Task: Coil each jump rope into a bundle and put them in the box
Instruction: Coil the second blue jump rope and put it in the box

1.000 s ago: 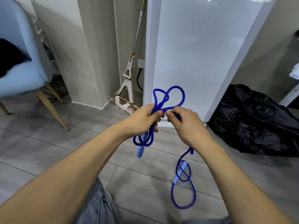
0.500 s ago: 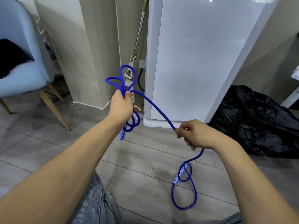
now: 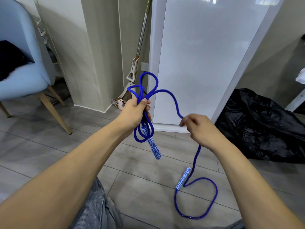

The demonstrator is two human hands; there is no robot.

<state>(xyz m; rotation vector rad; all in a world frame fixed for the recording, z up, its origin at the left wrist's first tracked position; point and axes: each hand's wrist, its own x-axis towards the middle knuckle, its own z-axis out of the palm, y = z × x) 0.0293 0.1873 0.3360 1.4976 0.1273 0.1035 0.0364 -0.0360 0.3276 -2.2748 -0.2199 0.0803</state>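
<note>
Gripping the loops (image 3: 145, 90), the left hand (image 3: 132, 113) may let them slip if the right hand (image 3: 199, 128), pinching the rope (image 3: 173, 100), pulls hard.

Blue jump rope (image 3: 172, 100), half-coiled loops aloft, patterned handle (image 3: 182, 179) on floor

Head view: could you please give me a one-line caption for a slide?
Left hand grips coiled loops of a blue jump rope while the right hand pinches the loose strand trailing to the floor.
</note>
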